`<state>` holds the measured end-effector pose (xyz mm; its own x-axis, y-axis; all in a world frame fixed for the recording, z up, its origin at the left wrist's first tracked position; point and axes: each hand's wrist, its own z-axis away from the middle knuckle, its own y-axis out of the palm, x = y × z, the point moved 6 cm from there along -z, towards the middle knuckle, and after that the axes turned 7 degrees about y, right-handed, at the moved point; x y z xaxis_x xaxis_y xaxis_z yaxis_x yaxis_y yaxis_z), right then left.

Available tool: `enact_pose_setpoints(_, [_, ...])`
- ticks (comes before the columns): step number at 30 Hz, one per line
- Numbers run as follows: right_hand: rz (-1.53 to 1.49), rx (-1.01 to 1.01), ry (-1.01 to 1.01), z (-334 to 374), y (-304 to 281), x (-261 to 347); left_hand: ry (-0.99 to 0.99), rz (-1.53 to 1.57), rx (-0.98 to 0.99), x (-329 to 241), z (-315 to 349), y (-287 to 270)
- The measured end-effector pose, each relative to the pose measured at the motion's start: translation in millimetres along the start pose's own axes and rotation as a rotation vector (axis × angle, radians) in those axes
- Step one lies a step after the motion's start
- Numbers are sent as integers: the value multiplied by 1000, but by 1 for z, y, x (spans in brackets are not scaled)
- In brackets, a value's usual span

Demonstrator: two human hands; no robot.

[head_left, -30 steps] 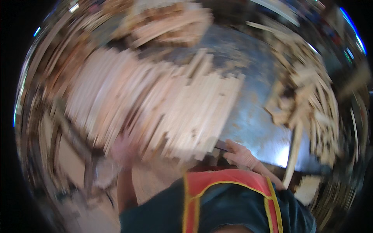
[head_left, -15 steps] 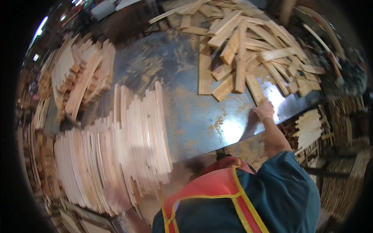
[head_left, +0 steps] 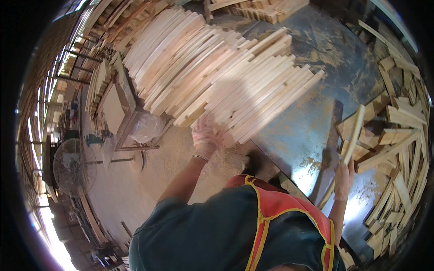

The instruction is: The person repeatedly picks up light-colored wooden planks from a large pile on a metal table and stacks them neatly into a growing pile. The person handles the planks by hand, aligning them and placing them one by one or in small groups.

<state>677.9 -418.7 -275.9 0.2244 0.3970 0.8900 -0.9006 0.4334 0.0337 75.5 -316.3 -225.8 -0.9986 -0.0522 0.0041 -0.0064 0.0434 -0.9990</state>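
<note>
My right hand [head_left: 344, 181] is closed around a pale wooden strip [head_left: 355, 134], which stands tilted up above the dark metal tabletop [head_left: 312, 115]. To the left, a wide row of light wooden strips [head_left: 244, 92] lies side by side, their near ends jutting past the table edge. My left hand [head_left: 206, 137] rests against those near ends, fingers apart and laid on the wood. It appears to hold no single strip. Both hands look pale, perhaps gloved.
A loose heap of wooden pieces [head_left: 398, 135] covers the table's right side. More stacked blocks [head_left: 260, 12] sit at the far end. On the left are a standing fan [head_left: 72, 165], a plastic bag [head_left: 147, 128] and a board [head_left: 116, 106]. Sawdust covers the floor [head_left: 149, 180].
The view has swung round to the left. My right hand has lifted a wooden strip off the tabletop by the heap. My left hand stays at the near ends of the row.
</note>
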Motion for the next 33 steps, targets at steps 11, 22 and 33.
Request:
enact_pose_setpoints(11, [322, 421, 352, -50, 322, 21, -1136, 1608, 82, 137, 48, 92])
enact_pose_setpoints(22, [194, 195, 190, -31, 310, -22, -985, 2070, 158, 90, 11, 84])
enact_pose_setpoints(33, [1251, 307, -948, 0, 470, 206, -415, 1748, -131, 83, 4, -96])
